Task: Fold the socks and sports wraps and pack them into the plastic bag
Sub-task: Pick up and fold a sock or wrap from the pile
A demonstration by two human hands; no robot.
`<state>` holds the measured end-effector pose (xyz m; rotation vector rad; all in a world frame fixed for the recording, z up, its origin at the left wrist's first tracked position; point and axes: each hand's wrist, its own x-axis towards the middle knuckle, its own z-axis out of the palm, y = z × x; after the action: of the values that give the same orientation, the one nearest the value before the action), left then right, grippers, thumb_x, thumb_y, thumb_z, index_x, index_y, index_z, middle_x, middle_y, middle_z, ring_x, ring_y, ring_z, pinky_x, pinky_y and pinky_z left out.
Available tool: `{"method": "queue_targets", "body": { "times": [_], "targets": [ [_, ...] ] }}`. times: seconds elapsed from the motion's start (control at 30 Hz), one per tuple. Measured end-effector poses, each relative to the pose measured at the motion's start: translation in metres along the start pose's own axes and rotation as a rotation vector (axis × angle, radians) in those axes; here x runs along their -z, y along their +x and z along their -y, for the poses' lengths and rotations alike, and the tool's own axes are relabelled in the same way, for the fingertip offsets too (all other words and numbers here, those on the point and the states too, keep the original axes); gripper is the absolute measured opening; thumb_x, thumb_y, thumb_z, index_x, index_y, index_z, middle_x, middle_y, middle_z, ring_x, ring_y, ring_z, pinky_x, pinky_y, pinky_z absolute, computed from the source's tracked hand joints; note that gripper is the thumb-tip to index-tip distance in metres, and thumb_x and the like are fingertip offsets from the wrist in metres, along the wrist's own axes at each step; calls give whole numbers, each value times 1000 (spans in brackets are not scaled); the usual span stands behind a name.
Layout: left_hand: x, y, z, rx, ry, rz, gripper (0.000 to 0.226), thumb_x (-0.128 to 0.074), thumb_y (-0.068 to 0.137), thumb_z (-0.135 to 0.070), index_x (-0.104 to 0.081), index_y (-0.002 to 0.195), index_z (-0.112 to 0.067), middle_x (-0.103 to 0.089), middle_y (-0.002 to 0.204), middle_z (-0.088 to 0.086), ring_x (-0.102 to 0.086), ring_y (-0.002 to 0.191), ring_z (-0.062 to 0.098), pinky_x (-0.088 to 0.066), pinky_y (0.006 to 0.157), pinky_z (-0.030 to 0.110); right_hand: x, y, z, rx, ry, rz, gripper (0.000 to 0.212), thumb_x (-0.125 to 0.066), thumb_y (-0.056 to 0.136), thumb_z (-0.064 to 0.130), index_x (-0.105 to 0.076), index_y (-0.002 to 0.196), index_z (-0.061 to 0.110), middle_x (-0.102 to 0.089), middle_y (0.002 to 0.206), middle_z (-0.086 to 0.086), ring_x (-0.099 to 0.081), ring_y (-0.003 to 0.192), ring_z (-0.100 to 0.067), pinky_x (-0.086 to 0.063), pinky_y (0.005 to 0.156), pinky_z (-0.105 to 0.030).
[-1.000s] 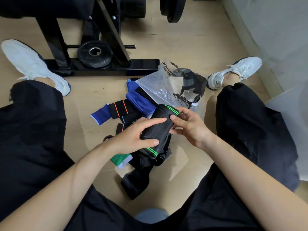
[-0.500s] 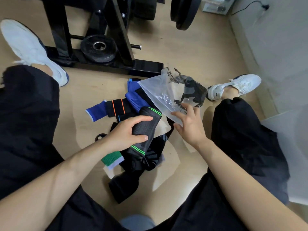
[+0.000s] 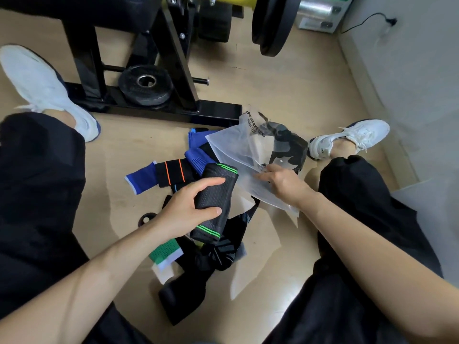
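A folded black wrap [image 3: 216, 192] with green stripes is gripped in the left hand [image 3: 186, 207], thumb on one side and fingers curled over the other, presumably so the fold is kept from springing open. It is held just beside the plastic bag [image 3: 238, 155], apparently ready to be slipped in. The bag is touched near its edge by the right hand [image 3: 285, 184], probably to open its mouth; whether it is pinched cannot be told. Unfolded socks [image 3: 141, 177] lie heaped on the floor [image 3: 285, 83] beneath.
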<state>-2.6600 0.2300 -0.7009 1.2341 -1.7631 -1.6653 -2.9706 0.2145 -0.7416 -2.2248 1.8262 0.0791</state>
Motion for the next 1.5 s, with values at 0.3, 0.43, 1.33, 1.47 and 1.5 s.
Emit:
{"method": "queue_targets", "body": {
  "times": [0.3,0.43,1.33,1.47,1.5],
  "targets": [
    [-8,20,-24,-25,35,19,61,-78,83,-16,-59,130,-50,-63,132,-20,-64,116,4,-51,105,39,56,-3,-7,-111,309,-366,60,-50,84,-14,-54,139,9,-59,126,-5,-60,105,-20,-44,90,-24],
    [-26,52,-48,-38,-8,-8,58,-77,85,-15,-59,131,-45,-66,124,-20,-65,108,-2,-53,97,27,71,-9,-12,-132,444,-381,69,-58,85,-10,-46,146,20,-51,130,10,-61,84,-8,-47,84,-19],
    [-125,238,12,-95,1189,241,68,-43,97,-61,-23,158,-39,8,170,-3,-4,153,38,-29,115,53,88,-23,-11,-182,702,-478,70,-65,85,-6,-46,147,21,-53,120,6,-56,83,-10,-49,72,-12],
    [-127,246,25,-40,1159,296,68,-38,99,-59,-23,159,-31,2,170,7,4,153,41,-16,120,56,93,-26,-7,-182,733,-483,70,-64,86,-5,-45,147,24,-53,121,8,-58,84,-12,-55,79,-23],
    [-128,250,27,-39,1141,304,69,-39,100,-58,-21,160,-30,2,170,10,5,153,43,-14,121,57,93,-26,-5,-181,752,-483,69,-64,87,-5,-45,147,23,-52,122,8,-59,83,-12,-56,78,-26]
  ]
}}
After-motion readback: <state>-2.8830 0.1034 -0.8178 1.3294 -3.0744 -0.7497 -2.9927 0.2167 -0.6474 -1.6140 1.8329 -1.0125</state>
